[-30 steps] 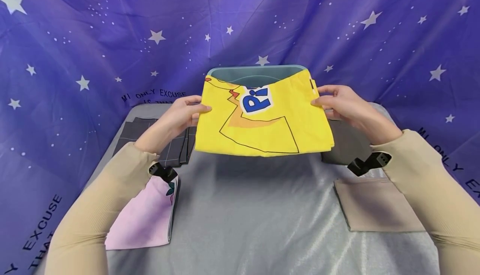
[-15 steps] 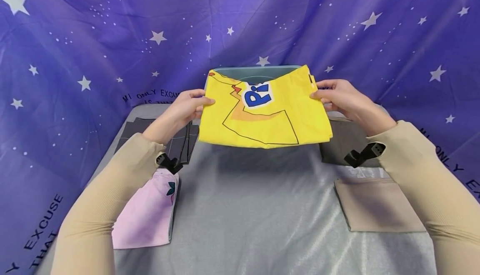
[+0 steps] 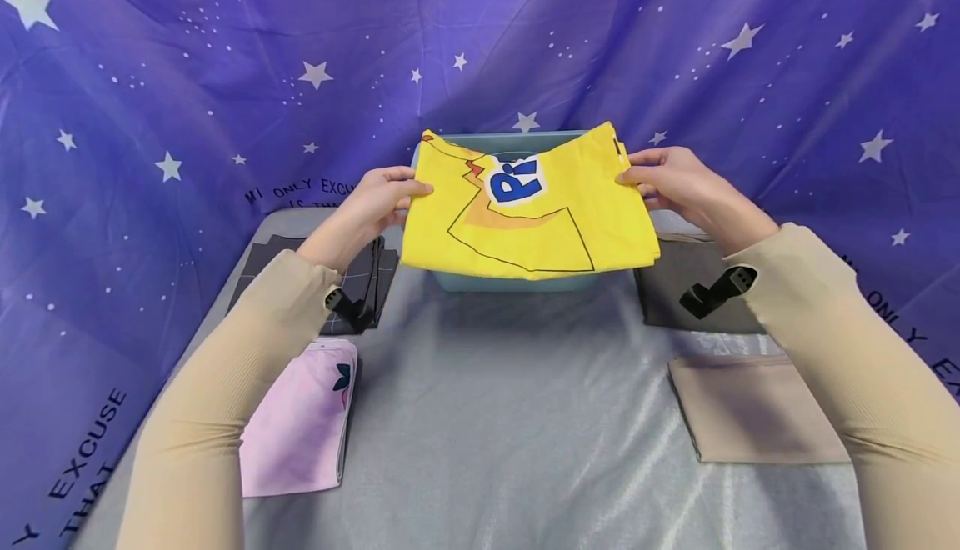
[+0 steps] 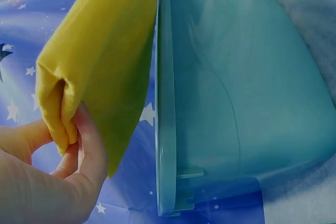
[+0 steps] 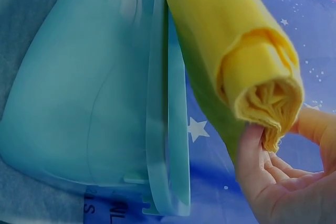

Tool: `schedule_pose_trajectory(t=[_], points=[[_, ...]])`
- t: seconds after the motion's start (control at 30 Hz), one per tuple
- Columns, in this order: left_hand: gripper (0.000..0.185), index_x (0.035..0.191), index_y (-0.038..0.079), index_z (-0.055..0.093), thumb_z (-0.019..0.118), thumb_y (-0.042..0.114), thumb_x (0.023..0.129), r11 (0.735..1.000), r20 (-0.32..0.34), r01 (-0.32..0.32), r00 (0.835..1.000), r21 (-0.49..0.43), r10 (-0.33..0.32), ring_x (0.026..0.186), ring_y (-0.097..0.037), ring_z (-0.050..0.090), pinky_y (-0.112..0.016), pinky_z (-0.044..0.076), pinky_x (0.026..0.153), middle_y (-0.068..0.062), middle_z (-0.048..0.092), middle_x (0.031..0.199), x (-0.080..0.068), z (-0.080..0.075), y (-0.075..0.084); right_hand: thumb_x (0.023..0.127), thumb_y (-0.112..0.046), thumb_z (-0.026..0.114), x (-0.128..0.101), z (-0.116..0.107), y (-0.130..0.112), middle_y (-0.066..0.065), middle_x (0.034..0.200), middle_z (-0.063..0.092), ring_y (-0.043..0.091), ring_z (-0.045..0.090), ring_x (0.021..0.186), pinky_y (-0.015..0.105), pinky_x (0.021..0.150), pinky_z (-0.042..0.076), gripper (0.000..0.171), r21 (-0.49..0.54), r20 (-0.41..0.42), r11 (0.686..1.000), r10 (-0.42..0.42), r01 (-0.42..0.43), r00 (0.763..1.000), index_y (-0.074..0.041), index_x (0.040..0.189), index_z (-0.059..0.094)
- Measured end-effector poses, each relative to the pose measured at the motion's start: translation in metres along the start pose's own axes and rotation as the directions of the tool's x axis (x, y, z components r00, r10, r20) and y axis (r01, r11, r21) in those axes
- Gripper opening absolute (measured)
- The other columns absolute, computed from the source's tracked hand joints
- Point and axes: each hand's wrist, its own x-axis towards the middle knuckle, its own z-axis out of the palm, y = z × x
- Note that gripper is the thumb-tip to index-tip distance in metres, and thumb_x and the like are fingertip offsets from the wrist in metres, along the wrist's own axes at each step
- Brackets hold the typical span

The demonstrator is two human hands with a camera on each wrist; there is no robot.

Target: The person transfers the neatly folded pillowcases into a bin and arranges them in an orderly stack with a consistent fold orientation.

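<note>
A folded yellow garment (image 3: 525, 246) with blue letters and a black-outlined print is stretched between both hands in the head view. My left hand (image 3: 375, 200) pinches its left edge between thumb and fingers, and my right hand (image 3: 678, 187) does the same at the right edge. Behind and below it stands a teal plastic bin (image 3: 517, 283), mostly covered by the cloth in the head view. Both wrist views show the garment over the bin's rim (image 4: 166, 103), with layered folds at its ends. The bin's inside is largely hidden.
Dark checked folded cloth (image 3: 277, 254) and pink folded cloth (image 3: 300, 425) lie on the left of the grey table cover (image 3: 517, 417). A dark grey-brown folded cloth (image 3: 663, 292) and a beige one (image 3: 757, 412) lie on the right. A purple starry curtain (image 3: 480, 33) hangs behind.
Both hands have moved forward and up in the head view with the yellow garment between them. The bin's lower front now shows beneath the cloth. The folded cloths on the table stay put.
</note>
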Motion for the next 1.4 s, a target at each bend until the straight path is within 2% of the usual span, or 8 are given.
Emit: schedule_pose_trajectory(t=[0.17, 0.47, 0.8, 1.17, 1.4], points=[[0.034, 0.116, 0.006, 0.054, 0.061, 0.011, 0.083, 1.0, -0.022, 0.01, 1.0, -0.006, -0.01, 0.084, -0.018, 0.062, -0.03, 0.051, 0.074, -0.01, 0.058, 0.113, 0.007, 0.001, 0.004, 0.084, -0.023, 0.059, 0.005, 0.001, -0.004, -0.005, 0.086, 0.059, 0.007, 0.062, 0.071, 0.025, 0.069, 0.051, 0.059, -0.03, -0.02, 0.999, 0.017, -0.018, 1.0, 0.0, 0.133, 0.035], [0.032, 0.115, 0.007, 0.055, 0.06, 0.012, 0.084, 0.999, -0.07, 0.023, 0.997, 0.033, -0.021, 0.082, -0.017, 0.06, -0.03, 0.049, 0.079, -0.008, 0.059, 0.11, 0.019, 0.004, 0.01, 0.083, -0.022, 0.061, 0.016, 0.0, -0.01, -0.009, 0.072, 0.061, 0.007, 0.06, 0.065, 0.023, 0.063, 0.051, 0.06, -0.018, -0.044, 0.999, 0.042, -0.043, 0.998, -0.001, 0.133, 0.037], [0.032, 0.116, 0.009, 0.055, 0.058, 0.015, 0.085, 0.995, -0.1, 0.041, 0.994, 0.096, -0.031, 0.085, -0.016, 0.058, -0.028, 0.048, 0.079, -0.006, 0.059, 0.111, 0.028, 0.006, 0.018, 0.083, -0.023, 0.061, 0.03, -0.004, -0.012, -0.009, 0.069, 0.061, 0.006, 0.059, 0.064, 0.022, 0.062, 0.051, 0.058, -0.039, -0.066, 0.997, 0.068, -0.071, 0.995, -0.001, 0.131, 0.039], [0.032, 0.117, 0.009, 0.055, 0.058, 0.016, 0.086, 0.995, -0.136, 0.048, 0.99, 0.091, -0.036, 0.088, -0.016, 0.059, -0.029, 0.047, 0.08, -0.006, 0.059, 0.112, 0.043, 0.006, 0.021, 0.083, -0.021, 0.06, 0.041, -0.002, -0.02, -0.009, 0.066, 0.06, 0.005, 0.059, 0.06, 0.021, 0.059, 0.05, 0.054, -0.036, -0.101, 0.995, 0.085, -0.089, 0.991, -0.002, 0.13, 0.04], [0.032, 0.118, 0.011, 0.055, 0.057, 0.017, 0.086, 0.988, -0.148, 0.059, 0.988, 0.143, -0.037, 0.079, -0.014, 0.053, -0.026, 0.046, 0.074, -0.003, 0.058, 0.108, 0.048, 0.008, 0.024, 0.083, -0.022, 0.059, 0.05, -0.001, -0.02, -0.007, 0.071, 0.056, 0.005, 0.057, 0.059, 0.021, 0.059, 0.05, 0.054, -0.073, -0.141, 0.99, 0.108, -0.119, 0.984, -0.003, 0.131, 0.04]])
